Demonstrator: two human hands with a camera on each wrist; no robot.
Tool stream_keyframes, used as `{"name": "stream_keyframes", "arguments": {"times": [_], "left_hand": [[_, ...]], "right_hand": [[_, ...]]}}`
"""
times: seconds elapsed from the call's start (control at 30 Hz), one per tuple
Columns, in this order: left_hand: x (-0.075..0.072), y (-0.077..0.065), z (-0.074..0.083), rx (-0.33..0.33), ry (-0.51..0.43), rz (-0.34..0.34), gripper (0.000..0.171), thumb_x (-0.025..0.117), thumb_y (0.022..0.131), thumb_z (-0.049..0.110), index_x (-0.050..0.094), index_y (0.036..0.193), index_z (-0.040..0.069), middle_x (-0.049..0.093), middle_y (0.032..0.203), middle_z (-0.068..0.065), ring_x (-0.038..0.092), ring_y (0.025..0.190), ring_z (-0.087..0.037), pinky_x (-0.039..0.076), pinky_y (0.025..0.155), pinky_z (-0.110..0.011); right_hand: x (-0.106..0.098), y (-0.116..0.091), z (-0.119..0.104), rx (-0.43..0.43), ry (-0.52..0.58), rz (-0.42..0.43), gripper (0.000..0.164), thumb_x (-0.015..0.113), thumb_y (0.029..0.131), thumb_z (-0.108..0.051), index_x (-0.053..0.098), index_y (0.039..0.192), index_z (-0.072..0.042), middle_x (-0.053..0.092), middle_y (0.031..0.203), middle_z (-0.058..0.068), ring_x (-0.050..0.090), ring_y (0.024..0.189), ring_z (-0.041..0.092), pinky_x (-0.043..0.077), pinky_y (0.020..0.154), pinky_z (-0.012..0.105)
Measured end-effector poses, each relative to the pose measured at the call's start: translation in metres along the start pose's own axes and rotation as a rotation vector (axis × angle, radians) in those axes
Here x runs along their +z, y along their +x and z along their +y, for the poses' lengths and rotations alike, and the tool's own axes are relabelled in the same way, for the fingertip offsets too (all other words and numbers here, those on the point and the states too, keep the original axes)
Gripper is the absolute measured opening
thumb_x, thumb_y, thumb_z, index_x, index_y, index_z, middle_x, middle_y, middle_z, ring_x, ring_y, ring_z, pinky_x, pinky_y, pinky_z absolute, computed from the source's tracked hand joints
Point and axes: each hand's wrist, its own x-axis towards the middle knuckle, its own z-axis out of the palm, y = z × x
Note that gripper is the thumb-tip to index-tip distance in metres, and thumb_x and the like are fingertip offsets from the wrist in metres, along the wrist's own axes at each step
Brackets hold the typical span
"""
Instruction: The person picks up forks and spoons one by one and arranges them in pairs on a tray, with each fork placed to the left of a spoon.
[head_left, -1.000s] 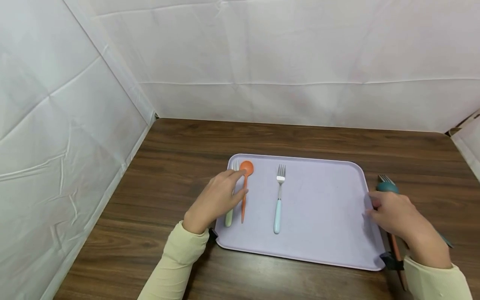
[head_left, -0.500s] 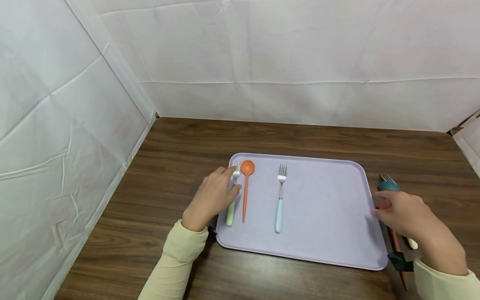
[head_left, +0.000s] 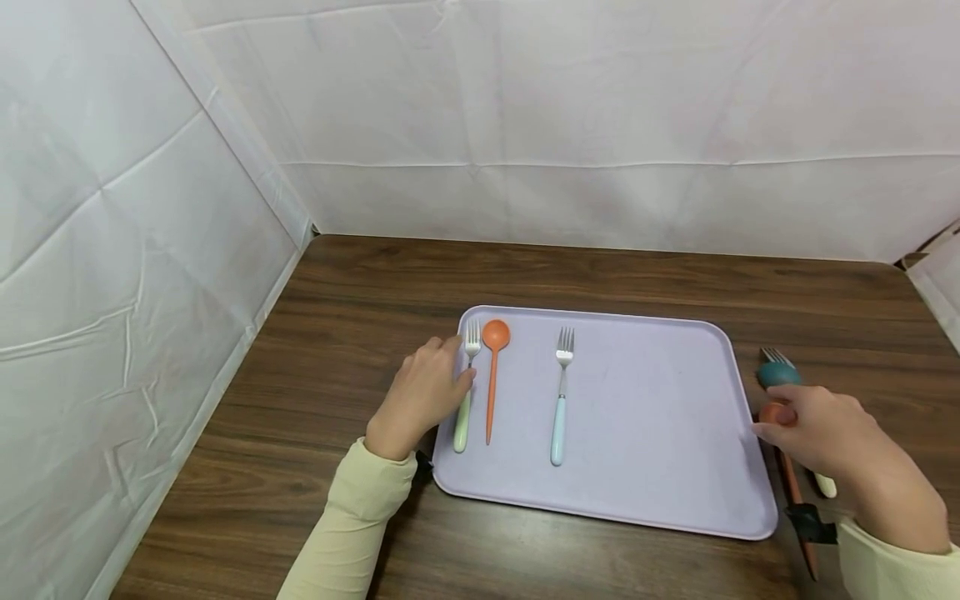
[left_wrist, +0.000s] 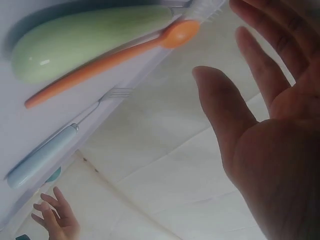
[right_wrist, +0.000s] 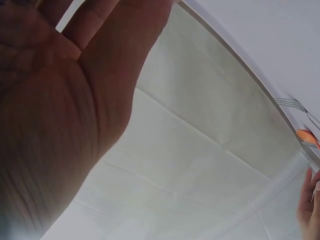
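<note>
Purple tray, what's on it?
A green-handled fork, an orange spoon and a blue-handled fork. The left hand hides part of the tray at its left edge.

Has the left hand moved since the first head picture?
Yes: relative to the tray, the left hand shifted left, no longer overlapping the orange spoon.

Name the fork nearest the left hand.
The green-handled fork at the left edge of the tray. The blue-handled fork lies farther in, past an orange spoon; the third fork lies off the tray, near the right hand.
</note>
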Motion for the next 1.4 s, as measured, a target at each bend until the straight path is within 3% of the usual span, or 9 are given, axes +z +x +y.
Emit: {"name": "stream_keyframes", "arguments": {"times": [0.2, 0.5, 0.73, 1.0, 1.2, 1.4], "left_hand": [[0.002, 0.001, -0.003, 0.007, 0.013, 0.032, 0.035, 0.062, 0.087, 0.020, 0.059, 0.112, -0.005, 0.059, 0.087, -0.018, 0.059, 0.075, -0.030, 0.049, 0.061, -0.045], [0.006, 0.001, -0.006, 0.023, -0.005, 0.026, 0.008, 0.061, 0.084, 0.010, 0.060, 0.084, 0.003, 0.050, 0.065, -0.008, 0.053, 0.061, -0.025, 0.045, 0.052, -0.040], [0.010, 0.003, -0.004, -0.008, 0.024, -0.033, 0.017, 0.062, 0.084, 0.008, 0.055, 0.068, 0.006, 0.049, 0.063, -0.006, 0.055, 0.060, -0.024, 0.046, 0.051, -0.036], [0.008, 0.003, -0.005, -0.019, 0.039, -0.081, 0.012, 0.062, 0.081, 0.005, 0.057, 0.071, 0.003, 0.051, 0.064, -0.008, 0.053, 0.058, -0.023, 0.045, 0.049, -0.035], [0.008, 0.003, -0.007, -0.023, 0.026, -0.105, 0.009, 0.062, 0.082, 0.004, 0.057, 0.074, 0.002, 0.050, 0.065, -0.007, 0.052, 0.058, -0.021, 0.044, 0.049, -0.032], [0.008, 0.002, -0.007, -0.018, 0.026, -0.100, 0.008, 0.062, 0.082, 0.004, 0.058, 0.075, 0.002, 0.050, 0.065, -0.007, 0.053, 0.060, -0.021, 0.045, 0.050, -0.032]], "right_hand": [[0.001, 0.000, 0.006, 0.038, 0.008, -0.014, 0.071, 0.067, 0.080, -0.039, 0.046, 0.119, 0.017, 0.065, 0.088, 0.022, 0.051, 0.088, 0.056, 0.041, 0.065, 0.060], [0.004, 0.000, 0.014, 0.081, 0.002, -0.024, 0.070, 0.068, 0.079, -0.040, 0.050, 0.112, 0.019, 0.063, 0.087, 0.025, 0.053, 0.084, 0.054, 0.043, 0.062, 0.057], [0.004, -0.002, 0.018, 0.151, -0.019, -0.087, 0.064, 0.068, 0.079, -0.043, 0.059, 0.102, 0.016, 0.058, 0.093, 0.033, 0.052, 0.083, 0.054, 0.043, 0.061, 0.056], [0.003, -0.006, 0.020, 0.162, 0.026, -0.173, 0.041, 0.067, 0.080, -0.041, 0.068, 0.086, 0.000, 0.058, 0.059, -0.003, 0.054, 0.063, 0.023, 0.043, 0.056, 0.046], [0.006, -0.007, 0.024, 0.173, 0.056, -0.206, 0.028, 0.067, 0.079, -0.039, 0.068, 0.076, -0.011, 0.056, 0.053, -0.004, 0.053, 0.056, 0.017, 0.041, 0.051, 0.037], [0.012, -0.006, 0.024, 0.203, 0.093, -0.223, 0.021, 0.068, 0.079, -0.033, 0.067, 0.072, -0.013, 0.057, 0.054, -0.004, 0.056, 0.052, 0.013, 0.039, 0.049, 0.034]]}}
